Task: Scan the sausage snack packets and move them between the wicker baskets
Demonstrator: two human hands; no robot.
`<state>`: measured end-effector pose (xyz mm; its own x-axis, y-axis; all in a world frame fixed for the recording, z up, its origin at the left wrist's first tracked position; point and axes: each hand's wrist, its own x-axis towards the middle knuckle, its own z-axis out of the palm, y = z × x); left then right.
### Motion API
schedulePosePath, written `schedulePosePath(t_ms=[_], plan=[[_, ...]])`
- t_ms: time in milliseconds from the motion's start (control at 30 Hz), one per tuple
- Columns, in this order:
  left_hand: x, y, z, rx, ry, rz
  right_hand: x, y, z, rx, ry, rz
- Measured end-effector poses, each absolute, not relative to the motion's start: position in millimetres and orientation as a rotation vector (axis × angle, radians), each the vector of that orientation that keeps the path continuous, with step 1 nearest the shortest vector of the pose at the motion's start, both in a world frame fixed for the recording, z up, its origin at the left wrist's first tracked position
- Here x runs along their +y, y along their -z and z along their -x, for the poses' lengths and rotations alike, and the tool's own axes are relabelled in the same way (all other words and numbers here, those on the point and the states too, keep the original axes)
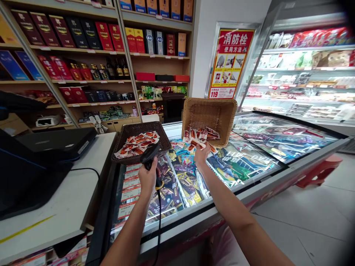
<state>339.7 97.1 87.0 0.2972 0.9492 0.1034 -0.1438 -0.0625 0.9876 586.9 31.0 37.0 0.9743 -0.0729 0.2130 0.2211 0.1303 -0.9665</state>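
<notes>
My left hand is wrapped round the handle of a black barcode scanner, whose cable hangs down over the freezer's front edge. The scanner head is in front of the dark brown basket, which holds many small wrapped snacks with red-brown contents. At the light tan wicker basket, tilted with its opening towards me, my right hand pinches a small wrapped snack. More of the same packets lie in the lower part of that basket.
Both baskets rest on the glass-topped freezer full of ice cream packets. A white counter with a black checkout machine stands at left. Shelves of boxes and bottles, and a lit chiller, are behind. A red stool stands at right.
</notes>
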Motion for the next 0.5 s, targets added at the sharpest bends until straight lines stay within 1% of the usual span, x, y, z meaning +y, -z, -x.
schedulePosePath(t_ms=[100, 200, 400, 500], plan=[[101.7, -88.8, -338.1, 0.953, -1.186, -1.144, 30.3, -38.6, -577.1, -0.310, 0.435, 1.626], [105.0, -94.6, -335.2, 0.984, -1.297, -0.903, 52.2, -51.2, -563.1, -0.555, 0.447, 1.723], [101.6, -103.2, -330.0, 0.951, -1.428, -0.626, 162.2, -105.9, -517.8, -1.254, 0.118, 1.841], [97.2, -101.7, -328.9, 0.962, -1.432, -0.615, 226.3, -124.8, -488.6, -1.427, -0.021, 1.986]])
